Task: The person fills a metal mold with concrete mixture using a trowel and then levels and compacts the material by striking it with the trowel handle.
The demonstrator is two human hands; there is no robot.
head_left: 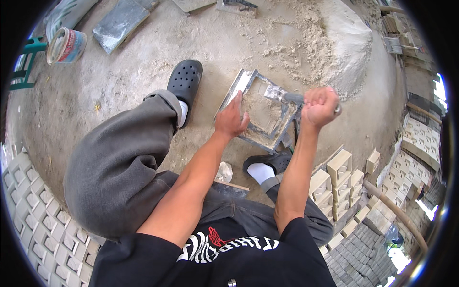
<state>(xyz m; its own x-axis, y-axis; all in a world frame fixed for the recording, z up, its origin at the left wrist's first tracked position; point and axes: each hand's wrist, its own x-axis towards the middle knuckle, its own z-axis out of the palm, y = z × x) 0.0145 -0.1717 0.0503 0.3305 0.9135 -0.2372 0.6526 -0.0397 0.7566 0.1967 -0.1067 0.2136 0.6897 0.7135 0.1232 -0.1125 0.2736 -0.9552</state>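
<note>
A square metal mould [272,142] lies on the ground between my feet, with damp-looking sandy mix [260,111] inside it. My left hand [231,119] rests on the mould's left side, fingers stretched out along the rim near a pale strip. In a closed fist, my right hand [319,106] grips a metal hand tool [292,98] above the mould's right edge. Its handle is grey and round, like a pipe; its flat, smeared head [274,93] reaches over the mix. Whether the head touches the mix, I cannot tell.
Loose sandy mix [349,52] is heaped beyond the mould at right. Pale patterned blocks [339,167] stand stacked at near right, with more [36,210] at near left. A bucket [67,45], green stool [29,62] and flat slab [119,24] sit at far left.
</note>
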